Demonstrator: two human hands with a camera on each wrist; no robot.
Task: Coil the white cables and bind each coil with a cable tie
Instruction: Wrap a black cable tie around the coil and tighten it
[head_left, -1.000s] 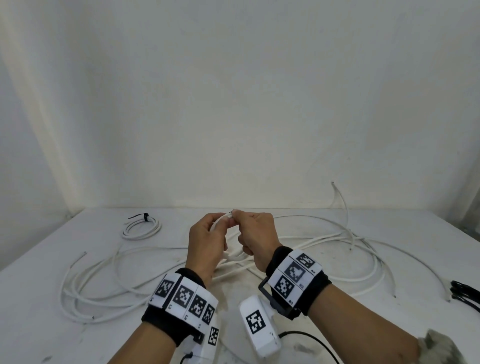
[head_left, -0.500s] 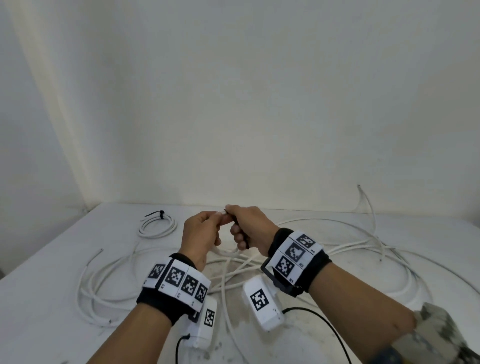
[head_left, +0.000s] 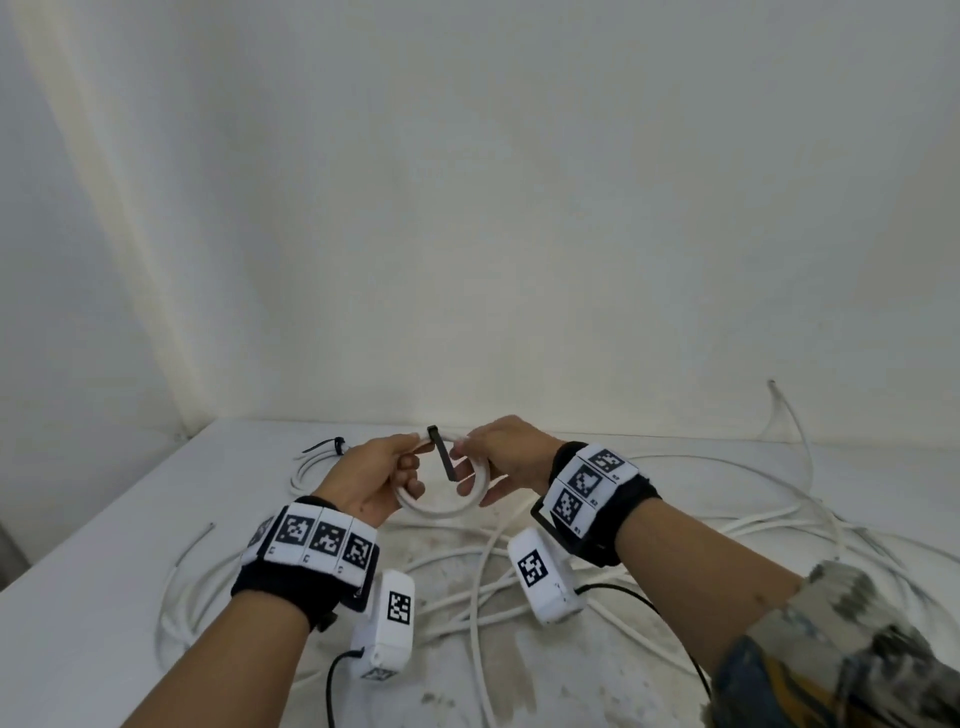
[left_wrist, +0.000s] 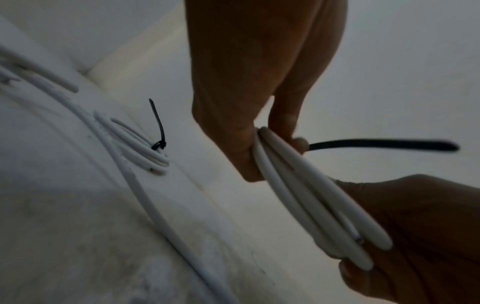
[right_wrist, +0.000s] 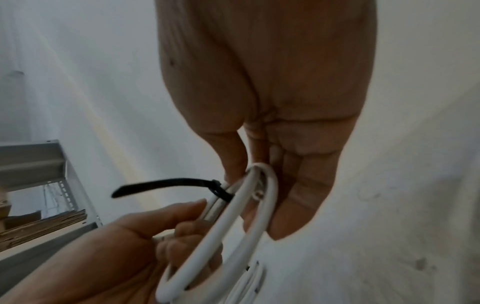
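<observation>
Left hand (head_left: 375, 480) and right hand (head_left: 506, 457) are both grasping the coil (head_left: 441, 506), black tie (head_left: 442, 457) sitting at 12 o'clock.

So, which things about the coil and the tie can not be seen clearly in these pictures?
- Head view: where the left hand and right hand touch the coil is covered by their own fingers.
- Left wrist view: the cable tie head is behind the fingers, and its tail is blurred.
- Right wrist view: how tightly the tie is pulled is too blurred to tell.
- Loose cables are cut off at the right edge.
</observation>
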